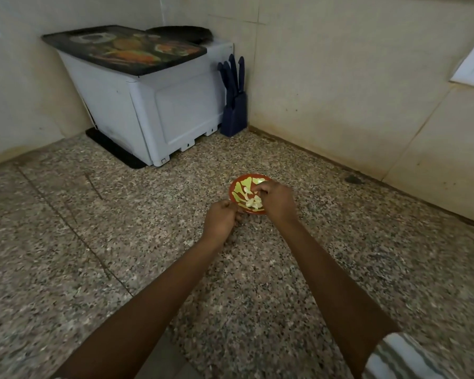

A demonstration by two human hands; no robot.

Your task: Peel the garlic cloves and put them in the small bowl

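A small red bowl (237, 187) with a green pattern stands on the speckled counter. Pale garlic cloves (251, 201) lie inside it. My right hand (277, 203) hovers over the bowl's right side, its fingers curled and pinching a pale clove at the fingertips. My left hand (220, 220) sits at the bowl's near left rim with fingers curled; whether it holds the rim or a bit of peel is hidden.
A white appliance (159, 105) topped by a dark printed board (126, 49) stands at the back corner. A blue knife block (234, 105) is beside it against the wall. A dark spot (353, 179) lies near the right wall.
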